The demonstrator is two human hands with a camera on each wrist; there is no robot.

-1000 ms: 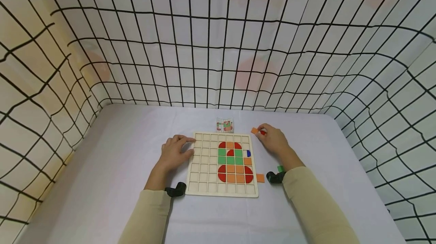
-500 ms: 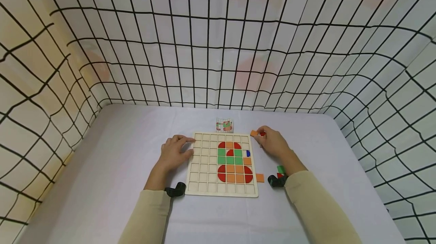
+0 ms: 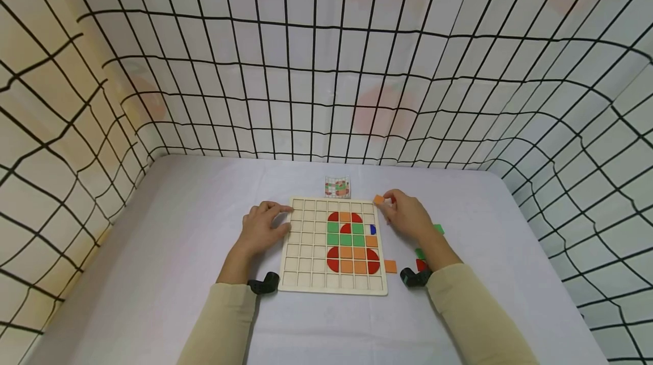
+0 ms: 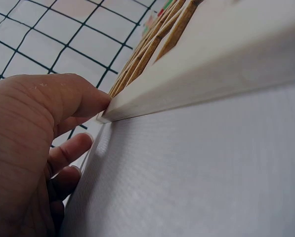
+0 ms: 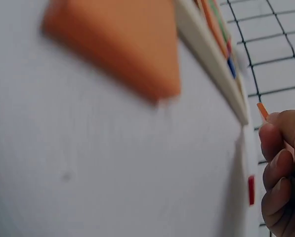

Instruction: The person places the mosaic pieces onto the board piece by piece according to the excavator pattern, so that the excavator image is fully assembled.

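In the head view, a pale gridded board [image 3: 311, 283] holds red, green and orange tiles and one blue piece [image 3: 373, 229]. My left hand [image 3: 260, 230] rests along its left edge, thumb and index finger apart; the left wrist view has a fingertip right at the board's corner. Above the board's far right corner, my right hand [image 3: 406, 215] pinches an orange tile [image 3: 379, 199] between thumb and fingers. The right wrist view shows this tile [image 5: 262, 111] standing out past the fingertips, with a red piece [image 5: 251, 190] near the curled lower fingers.
Another orange tile [image 3: 390, 266] lies against the board's right edge. Green [image 3: 439, 229] and red [image 3: 421, 264] pieces lie by the right forearm. A small pattern card [image 3: 337, 187] sits behind the board. Black-lined netting [image 3: 326, 87] surrounds the table.
My right hand has shifted slightly left and nearer, bringing the orange tile to the board's far right corner. The red piece beside its fingers is now hidden in the head view. My left hand stays put.
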